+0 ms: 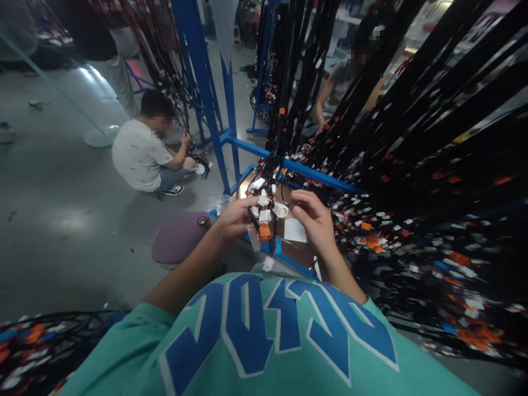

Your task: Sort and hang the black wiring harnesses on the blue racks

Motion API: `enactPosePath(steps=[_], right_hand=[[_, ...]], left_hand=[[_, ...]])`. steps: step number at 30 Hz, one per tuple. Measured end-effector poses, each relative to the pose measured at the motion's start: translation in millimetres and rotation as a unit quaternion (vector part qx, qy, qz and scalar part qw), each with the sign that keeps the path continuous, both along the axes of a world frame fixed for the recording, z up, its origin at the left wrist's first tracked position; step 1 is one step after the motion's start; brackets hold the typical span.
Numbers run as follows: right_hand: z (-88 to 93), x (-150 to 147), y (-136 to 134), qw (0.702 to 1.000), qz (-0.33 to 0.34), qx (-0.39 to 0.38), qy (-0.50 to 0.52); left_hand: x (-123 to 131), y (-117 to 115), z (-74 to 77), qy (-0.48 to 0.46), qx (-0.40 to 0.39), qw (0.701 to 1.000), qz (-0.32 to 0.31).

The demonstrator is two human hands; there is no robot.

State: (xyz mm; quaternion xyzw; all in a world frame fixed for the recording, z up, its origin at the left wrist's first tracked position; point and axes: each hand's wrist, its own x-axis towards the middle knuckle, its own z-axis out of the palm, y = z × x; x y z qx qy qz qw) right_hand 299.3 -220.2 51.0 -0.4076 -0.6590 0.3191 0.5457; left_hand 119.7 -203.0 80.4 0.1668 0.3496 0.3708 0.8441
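Observation:
A bundle of wire harness ends hangs in front of me, with white connectors (264, 216), an orange connector (264, 231) and a grey multi-pin connector (253, 237). My left hand (237, 219) closes around the left side of this bundle, thumb and fingers against the connectors. On the other side, my right hand (317, 223) has its thumb and fingers curled close together beside a white connector with a yellow inside (281, 210). What sits between those fingertips is too small to make out. Lower down dangles another small white connector (268, 264).
Blue rack bars (297, 168) frame the bundle, above a brown board holding a white paper (295, 230). Dense black harnesses (396, 137) hang on the right. A purple stool (181, 236) stands left. One person (140, 148) squats beyond; another (346, 82) works behind the harnesses.

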Motion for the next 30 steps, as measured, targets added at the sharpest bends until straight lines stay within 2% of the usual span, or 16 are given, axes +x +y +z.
enactPosePath(steps=[4, 7, 10, 14, 17, 19, 25, 28, 30], right_hand=[[19.1, -1, -12, 0.989, 0.061, 0.075, -0.111], [22.4, -5, -14, 0.985, 0.076, 0.090, -0.124], [18.2, -8, -13, 0.994, 0.069, 0.062, -0.061], [13.8, -11, -12, 0.995, 0.062, -0.006, 0.079], [14.6, -14, -12, 0.988, 0.055, -0.023, 0.144], [15.4, -15, -12, 0.987, 0.057, -0.019, 0.146], [20.4, -5, -12, 0.997, 0.068, 0.038, 0.012], [28.0, -1, -13, 0.988, 0.104, 0.086, -0.075], [34.1, -1, -14, 0.975, 0.117, 0.117, -0.146]], left_hand=[[4, -2, 5.5, 0.024, -0.018, 1.000, 0.006], [4, -2, 6.9, 0.025, -0.015, 1.000, -0.010], [3, -2, 4.4, 0.023, -0.005, 0.999, -0.032], [1, -1, -0.7, -0.024, 0.030, 0.996, -0.086], [2, -2, -1.1, -0.020, 0.026, 0.996, -0.080], [4, -3, 1.2, -0.001, 0.011, 0.998, -0.067], [10, -3, 17.3, 0.010, -0.026, 0.999, -0.036], [13, -1, 23.4, 0.018, -0.049, 0.998, -0.029], [12, 0, 23.4, -0.002, -0.036, 0.999, -0.020]])
